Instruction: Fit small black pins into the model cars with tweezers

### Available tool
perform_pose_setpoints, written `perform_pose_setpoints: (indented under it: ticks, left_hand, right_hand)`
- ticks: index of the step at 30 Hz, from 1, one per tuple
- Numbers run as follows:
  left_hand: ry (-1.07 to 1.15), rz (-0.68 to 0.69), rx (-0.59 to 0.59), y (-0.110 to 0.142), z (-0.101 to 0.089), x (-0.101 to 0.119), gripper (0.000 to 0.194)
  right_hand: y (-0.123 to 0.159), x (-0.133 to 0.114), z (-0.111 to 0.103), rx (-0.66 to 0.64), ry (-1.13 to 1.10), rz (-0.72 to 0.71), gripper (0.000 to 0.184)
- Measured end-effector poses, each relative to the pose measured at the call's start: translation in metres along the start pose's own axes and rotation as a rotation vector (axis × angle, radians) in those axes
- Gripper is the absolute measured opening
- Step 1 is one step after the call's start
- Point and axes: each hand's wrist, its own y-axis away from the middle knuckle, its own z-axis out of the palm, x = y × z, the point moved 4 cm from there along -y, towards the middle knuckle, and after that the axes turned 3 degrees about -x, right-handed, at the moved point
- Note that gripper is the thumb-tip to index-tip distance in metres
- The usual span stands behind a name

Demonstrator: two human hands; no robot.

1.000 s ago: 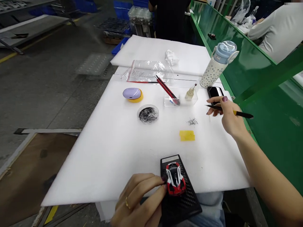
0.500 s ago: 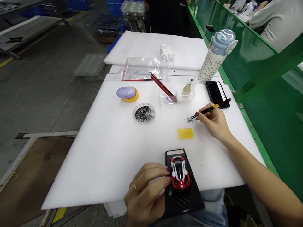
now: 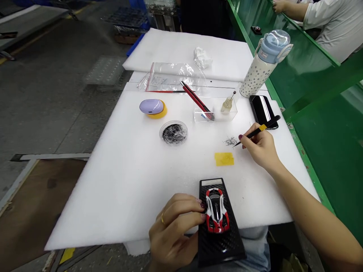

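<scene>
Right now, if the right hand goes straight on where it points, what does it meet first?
Probably the small tuft of dark fibres, just past the tip of the tweezers in the right hand; depth is unclear.

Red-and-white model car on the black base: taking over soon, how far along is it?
Done: a small tuft of fine black strands lies on the white foam sheet. In hand: the right hand holds black tweezers beside it; the left hand steadies the red-and-white model car. Left: the clear round dish holds many more strands.
</scene>
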Motion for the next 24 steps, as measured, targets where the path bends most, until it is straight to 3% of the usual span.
perform_pose_setpoints:
  ticks: [24]
  left_hand:
    - [0.112, 0.024, -0.047, -0.0033, 0.0003, 0.0021, 0.008]
  right_hand:
    - [0.0002, 0.0016, -0.0028, 0.090, 0.103, -0.067, 0.018]
